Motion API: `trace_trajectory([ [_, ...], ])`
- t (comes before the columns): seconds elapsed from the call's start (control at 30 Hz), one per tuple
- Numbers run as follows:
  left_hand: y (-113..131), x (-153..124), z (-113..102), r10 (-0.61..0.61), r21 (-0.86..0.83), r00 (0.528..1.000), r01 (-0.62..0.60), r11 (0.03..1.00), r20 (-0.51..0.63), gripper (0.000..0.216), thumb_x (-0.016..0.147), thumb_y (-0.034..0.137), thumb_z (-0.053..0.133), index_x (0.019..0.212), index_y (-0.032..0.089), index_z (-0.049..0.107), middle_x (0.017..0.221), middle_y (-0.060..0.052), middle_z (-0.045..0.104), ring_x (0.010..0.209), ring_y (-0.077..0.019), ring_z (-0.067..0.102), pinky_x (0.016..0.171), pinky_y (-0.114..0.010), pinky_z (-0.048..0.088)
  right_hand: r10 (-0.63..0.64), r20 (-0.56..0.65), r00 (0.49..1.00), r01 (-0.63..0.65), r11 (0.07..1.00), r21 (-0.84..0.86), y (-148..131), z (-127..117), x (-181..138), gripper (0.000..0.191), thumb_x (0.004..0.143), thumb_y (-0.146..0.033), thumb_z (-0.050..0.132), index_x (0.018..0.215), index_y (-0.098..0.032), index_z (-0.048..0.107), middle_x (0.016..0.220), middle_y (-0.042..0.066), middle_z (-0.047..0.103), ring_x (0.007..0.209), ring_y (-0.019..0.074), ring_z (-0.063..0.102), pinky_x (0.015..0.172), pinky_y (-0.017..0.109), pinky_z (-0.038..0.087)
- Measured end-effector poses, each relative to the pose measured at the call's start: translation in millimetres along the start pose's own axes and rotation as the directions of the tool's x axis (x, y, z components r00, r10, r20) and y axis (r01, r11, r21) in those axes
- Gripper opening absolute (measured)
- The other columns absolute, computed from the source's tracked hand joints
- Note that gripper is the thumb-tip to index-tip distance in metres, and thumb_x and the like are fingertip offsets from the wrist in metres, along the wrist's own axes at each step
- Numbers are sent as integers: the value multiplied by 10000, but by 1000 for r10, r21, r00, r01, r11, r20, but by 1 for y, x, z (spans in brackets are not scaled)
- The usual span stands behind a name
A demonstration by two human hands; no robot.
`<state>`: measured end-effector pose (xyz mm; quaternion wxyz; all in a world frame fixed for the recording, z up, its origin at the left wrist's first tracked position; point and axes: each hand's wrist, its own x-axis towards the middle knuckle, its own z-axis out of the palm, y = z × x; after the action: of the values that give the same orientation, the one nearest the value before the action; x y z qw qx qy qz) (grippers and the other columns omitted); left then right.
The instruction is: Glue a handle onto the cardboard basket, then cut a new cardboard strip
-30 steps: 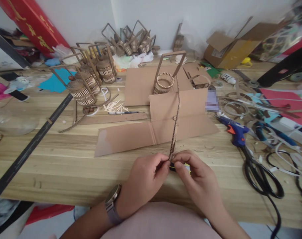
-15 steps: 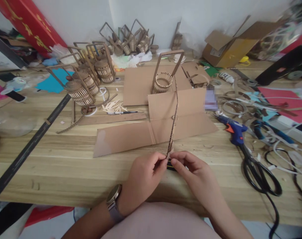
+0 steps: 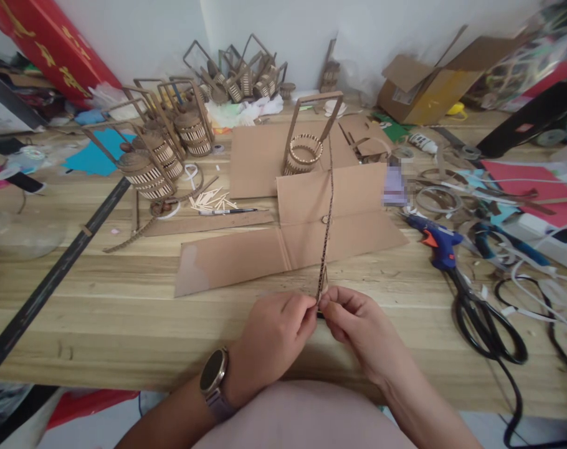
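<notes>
A long thin corrugated cardboard strip runs from my hands away across the table, edge up. My left hand, with a watch on its wrist, pinches the strip's near end from the left. My right hand pinches the same end from the right, fingertips touching those of the left. The strip passes over a flat folded cardboard sheet. At its far end stands a small cardboard basket with a tall handle.
Several finished cardboard baskets stand at the back left. A blue glue gun and black scissors lie to the right among cords and paper scraps. A black ruler crosses the left side. An open carton sits back right.
Both hands keep pinching the strip's near end and have drawn slightly closer together. A dark object seen under my fingers earlier is now mostly hidden. The view has shifted a little.
</notes>
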<state>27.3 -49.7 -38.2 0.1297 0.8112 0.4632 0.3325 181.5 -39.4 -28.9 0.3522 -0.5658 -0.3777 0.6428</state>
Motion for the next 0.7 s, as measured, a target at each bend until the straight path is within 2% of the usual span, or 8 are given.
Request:
trace_trajectory([
  [0.23, 0, -2, 1, 49, 37, 999, -48, 998, -9, 242, 950, 108, 442, 823, 160, 641, 664, -54, 692, 593, -176, 641, 560, -274, 441, -30, 41, 999, 31, 999, -38, 1, 1, 0, 274, 716, -429, 634, 596, -213, 515, 415, -99, 349, 409, 61, 232, 421, 227, 197],
  [0.3, 0, -1, 1, -77, -108, 997, 79, 991, 19, 199, 927, 128, 483, 816, 169, 643, 666, -43, 695, 594, -161, 633, 565, -258, 443, -78, 36, 996, 80, 994, -78, 3, 0, -1, 263, 744, -430, 616, 621, -211, 537, 431, -93, 367, 400, 66, 266, 407, 224, 225],
  [0.37, 1, 1, -1, -287, -360, 948, 317, 877, 135, 150, 898, 176, 525, 790, 180, 629, 658, -25, 692, 591, -145, 632, 565, -237, 458, -236, 2, 972, 232, 954, -189, 4, -2, -4, 239, 776, -400, 607, 638, -209, 568, 471, -66, 441, 411, 83, 359, 402, 225, 291],
  [0.43, 2, 4, -4, -448, -580, 836, 545, 605, 318, 137, 875, 251, 558, 766, 181, 606, 647, -14, 686, 581, -135, 636, 556, -223, 482, -495, -20, 868, 450, 804, -389, 4, -4, -7, 181, 813, -322, 614, 670, -211, 605, 557, -29, 546, 461, 102, 469, 422, 227, 370],
  [0.5, 2, 7, -7, -495, -686, 739, 647, 334, 456, 178, 844, 330, 606, 759, 174, 593, 638, -11, 682, 553, -125, 628, 542, -218, 500, -736, 37, 676, 617, 538, -575, 4, -8, -9, 94, 857, -231, 617, 769, -217, 648, 691, -1, 634, 530, 107, 553, 456, 220, 434],
  [0.53, 3, 8, -9, -499, -708, 712, 662, 245, 493, 210, 824, 361, 638, 754, 169, 591, 634, -11, 682, 541, -119, 621, 537, -216, 504, -809, 93, 581, 660, 401, -636, 3, -10, -9, 66, 878, -194, 613, 841, -223, 660, 757, 10, 659, 574, 111, 592, 485, 219, 468],
  [0.6, 3, 10, -12, -494, -739, 696, 657, 147, 521, 264, 785, 398, 694, 734, 161, 590, 617, -8, 676, 515, -106, 604, 523, -208, 500, -871, 227, 436, 704, 173, -688, 1, -15, -8, 118, 909, -148, 600, 976, -229, 654, 855, 29, 684, 685, 127, 659, 575, 230, 534],
  [0.7, 4, 10, -14, -488, -769, 695, 635, 74, 527, 309, 757, 426, 737, 722, 152, 599, 596, -6, 672, 494, -95, 592, 500, -196, 487, -859, 396, 324, 708, -57, -704, -3, -22, -3, 159, 942, -129, 566, 1048, -224, 636, 883, 42, 699, 772, 151, 686, 671, 259, 564],
])
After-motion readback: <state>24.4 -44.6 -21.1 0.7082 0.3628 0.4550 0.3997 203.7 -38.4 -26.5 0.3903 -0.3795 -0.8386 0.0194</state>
